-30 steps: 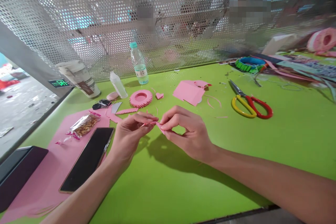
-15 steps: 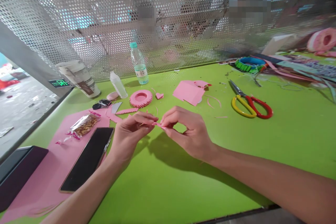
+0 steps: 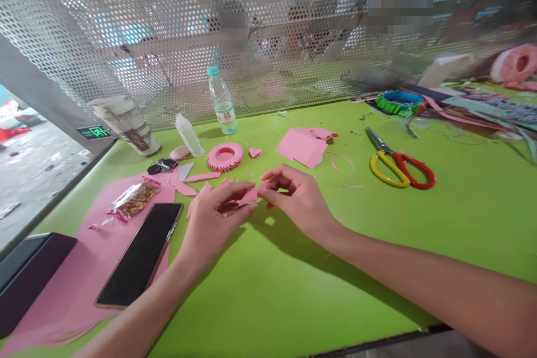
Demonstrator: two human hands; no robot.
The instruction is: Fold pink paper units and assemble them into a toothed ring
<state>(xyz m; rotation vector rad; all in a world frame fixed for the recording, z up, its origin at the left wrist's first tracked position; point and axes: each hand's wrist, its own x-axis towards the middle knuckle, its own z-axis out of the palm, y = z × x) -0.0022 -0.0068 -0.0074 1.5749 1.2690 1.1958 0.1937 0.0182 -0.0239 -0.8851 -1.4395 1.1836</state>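
Note:
Between my two hands is a small piece of pink paper [image 3: 249,197], partly covered by my fingers. My left hand [image 3: 213,215] has it between thumb and fingers. My right hand [image 3: 296,196] pinches its right end with thumb and index finger. Pink paper scraps [image 3: 197,199] lie just behind my left hand, some hidden by it. Beyond the hands sit a round pink paper ring with a zigzag edge [image 3: 225,156] and a small pink paper heart [image 3: 254,152]. A folded pink sheet [image 3: 302,147] rests behind my right hand.
Scissors with yellow and red handles [image 3: 400,165] lie at right. A phone [image 3: 140,254], snack packet [image 3: 133,199] and large pink paper [image 3: 84,268] are at left. A bottle [image 3: 223,103], glue bottle [image 3: 189,135] and cup [image 3: 128,126] stand before a perforated metal screen [image 3: 168,61].
The pink paper between my hands is turned so a broader flat face shows. My right hand has shifted slightly left and up, its fingers repositioned on the paper's end. The table items stay put.

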